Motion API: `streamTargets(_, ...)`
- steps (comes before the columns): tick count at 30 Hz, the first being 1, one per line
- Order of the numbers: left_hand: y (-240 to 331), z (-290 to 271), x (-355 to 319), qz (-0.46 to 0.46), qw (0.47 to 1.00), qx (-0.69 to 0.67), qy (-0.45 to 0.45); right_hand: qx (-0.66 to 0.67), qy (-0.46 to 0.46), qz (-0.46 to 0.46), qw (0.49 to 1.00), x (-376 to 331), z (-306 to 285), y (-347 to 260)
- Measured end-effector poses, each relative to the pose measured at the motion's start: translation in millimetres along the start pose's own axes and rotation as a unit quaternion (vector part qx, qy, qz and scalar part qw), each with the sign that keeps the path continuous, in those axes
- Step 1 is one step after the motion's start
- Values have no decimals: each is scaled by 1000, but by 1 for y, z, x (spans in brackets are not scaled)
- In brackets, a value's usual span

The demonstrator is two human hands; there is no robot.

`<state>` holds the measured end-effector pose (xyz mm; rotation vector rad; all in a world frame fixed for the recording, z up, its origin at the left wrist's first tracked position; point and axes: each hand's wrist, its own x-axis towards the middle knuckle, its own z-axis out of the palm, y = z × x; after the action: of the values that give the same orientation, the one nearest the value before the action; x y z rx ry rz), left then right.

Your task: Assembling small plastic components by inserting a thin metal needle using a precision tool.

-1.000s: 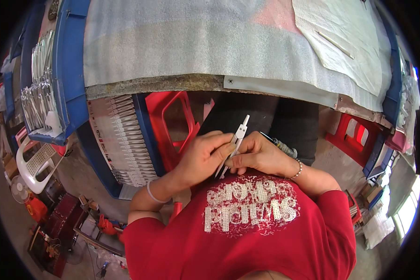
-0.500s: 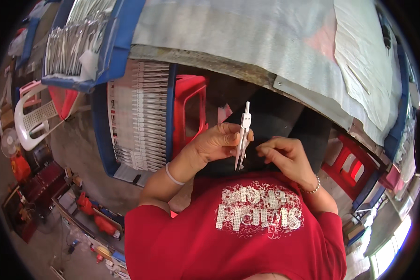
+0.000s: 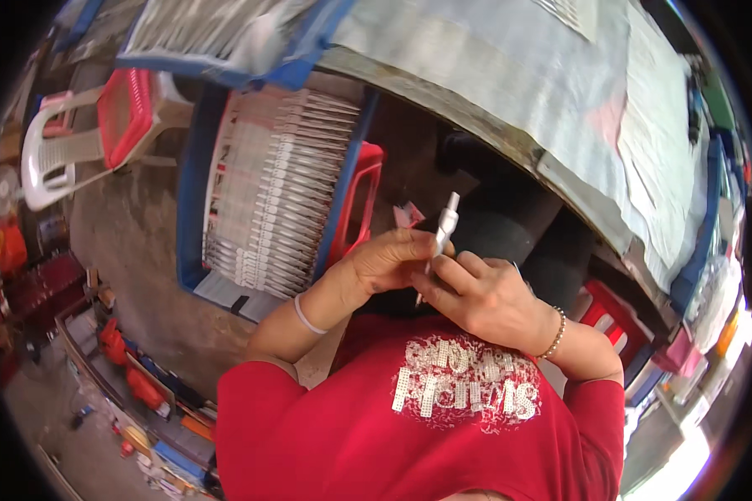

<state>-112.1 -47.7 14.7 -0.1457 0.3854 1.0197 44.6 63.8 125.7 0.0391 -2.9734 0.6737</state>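
Note:
A white drawing compass [image 3: 446, 224] stands nearly upright before my chest, its handle tip pointing away from me. My left hand [image 3: 399, 257] is closed around it below the hinge head, thumb and fingers pinching the legs. Close against it, my right hand [image 3: 483, 299] has its fingers bent in at the lower legs, with thumb and index finger pressed together there. My fingers cover most of the legs; only a thin tip shows beneath them.
On my left stands a blue crate [image 3: 194, 200] with rows of similar compasses [image 3: 297, 192]. Above it, another blue bin [image 3: 309, 50] holds metallic pieces. A sheet-covered table [image 3: 476, 67] lies ahead, its edge near my hands. Red stools [image 3: 363, 196] and a white chair [image 3: 54, 159] stand around.
My right hand has moved left from beside the compass onto its lower legs. The compass has tilted slightly in my left hand. The whole view has turned a little.

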Motion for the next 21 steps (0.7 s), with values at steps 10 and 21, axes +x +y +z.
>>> streamTargets(10, -1, -15, -60, 225, 966, -61, 113, 54, 68, -135, 987, 117, 1, 7)
streamTargets(21, -42, -25, -76, 470, 528, 589, 393, 350, -111, -56, 929, 301, 154, -19)
